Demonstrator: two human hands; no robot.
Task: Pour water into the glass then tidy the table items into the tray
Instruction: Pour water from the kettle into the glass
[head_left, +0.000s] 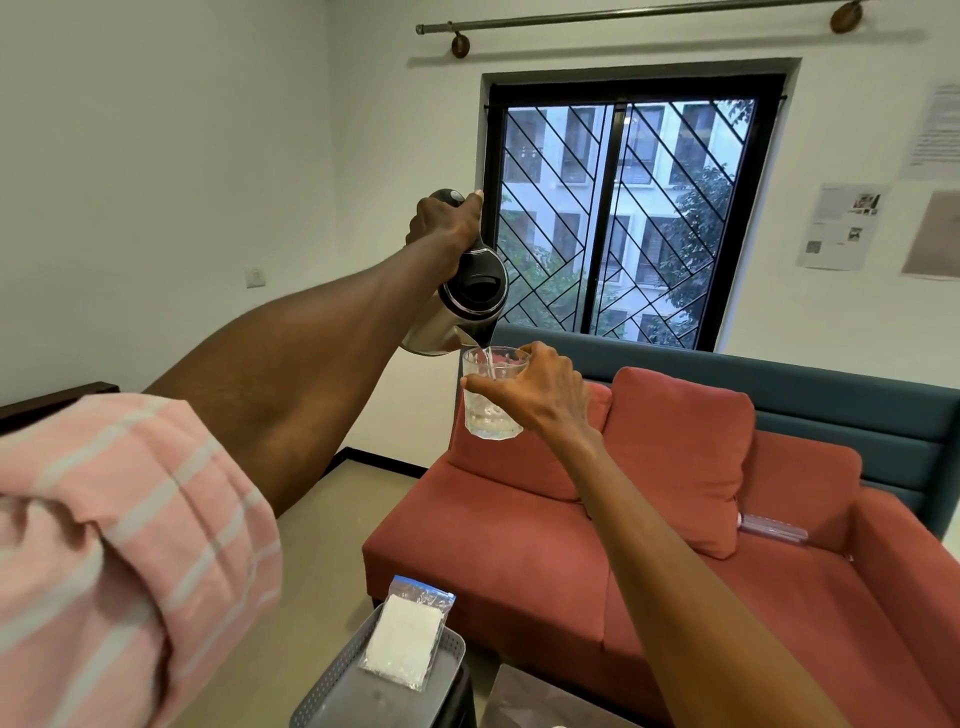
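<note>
My left hand (445, 223) grips the black handle of a steel and black kettle (467, 301), held high and tipped spout-down. A thin stream of water runs from the spout into a clear faceted glass (488, 410) just below it. My right hand (540, 389) holds the glass in the air, fingers curled round its rim and side. The glass is partly filled. Low in the view stands a grey perforated tray (332, 686) with a clear bag of white powder (408, 639) lying against its far rim.
A red sofa (519, 551) with two red cushions stands under the barred window (623, 208). A clear bottle (774, 530) lies in the sofa's back corner. A table corner (524, 696) shows at the bottom edge beside the tray.
</note>
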